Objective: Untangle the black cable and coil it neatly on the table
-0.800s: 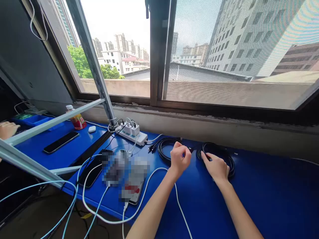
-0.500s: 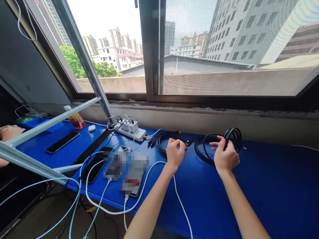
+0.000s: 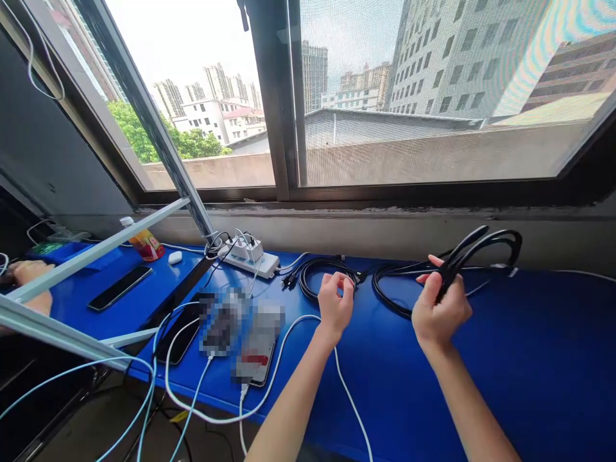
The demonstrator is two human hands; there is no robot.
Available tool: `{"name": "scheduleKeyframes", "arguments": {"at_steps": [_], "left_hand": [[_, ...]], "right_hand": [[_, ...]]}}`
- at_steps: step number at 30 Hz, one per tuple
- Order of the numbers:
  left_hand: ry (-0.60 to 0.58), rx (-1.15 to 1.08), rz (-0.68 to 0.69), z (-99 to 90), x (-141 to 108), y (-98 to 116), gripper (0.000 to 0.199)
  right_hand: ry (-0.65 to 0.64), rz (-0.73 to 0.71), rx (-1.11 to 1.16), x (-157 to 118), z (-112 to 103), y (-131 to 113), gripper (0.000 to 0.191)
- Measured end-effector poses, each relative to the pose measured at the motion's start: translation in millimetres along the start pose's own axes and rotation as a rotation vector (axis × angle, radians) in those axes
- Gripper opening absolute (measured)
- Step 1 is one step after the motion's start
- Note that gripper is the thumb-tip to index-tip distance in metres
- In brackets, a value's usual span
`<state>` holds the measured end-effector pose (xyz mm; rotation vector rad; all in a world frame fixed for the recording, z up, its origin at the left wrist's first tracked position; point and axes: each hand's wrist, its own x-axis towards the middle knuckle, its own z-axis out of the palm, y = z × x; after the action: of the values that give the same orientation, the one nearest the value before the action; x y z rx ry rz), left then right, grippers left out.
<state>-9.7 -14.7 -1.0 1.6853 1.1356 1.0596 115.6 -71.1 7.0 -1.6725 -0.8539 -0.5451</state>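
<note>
My right hand (image 3: 441,314) is closed round a bundled black cable (image 3: 474,247), whose loops rise above the fingers and bend over to the right. More of the black cable lies in a wide loop on the blue table (image 3: 539,378), to the left of that hand. My left hand (image 3: 335,300) is curled, thumb and fingers drawn together, in front of a second coiled black cable (image 3: 307,282). Whatever those fingers may hold is hidden. Dark connector ends show at the left of this coil.
A white power strip (image 3: 267,264) with plugs stands near the wall. Phones, one a silver phone (image 3: 262,366), lie left of my arms, with a white cable (image 3: 346,391) running past. A metal frame (image 3: 103,247) crosses the left side, where another person's hand (image 3: 31,273) shows.
My right hand has turned, and its cable loops have swung up and out to the right. My left hand has barely shifted. The view has tilted slightly.
</note>
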Motion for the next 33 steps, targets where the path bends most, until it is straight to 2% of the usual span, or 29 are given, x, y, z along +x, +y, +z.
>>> {"name": "scheduleKeyframes", "arguments": {"at_steps": [3,5,9,12,16,18,25,28,30,33], "left_hand": [[-0.021,0.000,0.003,1.2,-2.1,0.2,0.020],[-0.030,0.001,-0.002,2.2,-3.2,-0.4,0.017],[-0.105,-0.112,-0.025,4.7,-2.7,-1.8,0.031],[-0.156,-0.255,-0.058,6.0,-0.1,-1.0,0.038],[-0.093,-0.413,-0.185,5.1,4.1,0.5,0.048],[-0.056,-0.414,-0.218,3.5,6.3,0.4,0.052],[-0.007,-0.409,-0.357,-3.1,15.3,-3.4,0.070],[-0.047,-0.436,-0.398,-6.5,16.7,-2.6,0.078],[-0.064,-0.414,-0.376,-8.4,16.3,-1.3,0.078],[-0.001,-0.268,-0.225,-9.3,14.9,-1.2,0.067]], "right_hand": [[-0.023,-0.250,0.015,-11.7,-1.8,-6.3,0.034],[-0.079,-0.345,0.074,-16.7,-2.4,-11.3,0.025],[-0.248,-0.443,0.180,-20.8,-2.1,-19.7,0.025],[-0.398,-0.463,0.260,-25.4,0.6,-22.7,0.029],[-0.545,-0.413,0.340,-37.9,7.0,-20.9,0.034],[-0.587,-0.356,0.350,-44.0,9.7,-18.0,0.036],[-0.647,-0.090,0.279,-45.9,5.8,-18.2,0.036],[-0.672,-0.014,0.256,-43.0,2.6,-24.3,0.034],[-0.690,0.035,0.260,-42.7,2.3,-26.9,0.034],[-0.716,0.063,0.303,-44.8,4.2,-27.9,0.031]]}}
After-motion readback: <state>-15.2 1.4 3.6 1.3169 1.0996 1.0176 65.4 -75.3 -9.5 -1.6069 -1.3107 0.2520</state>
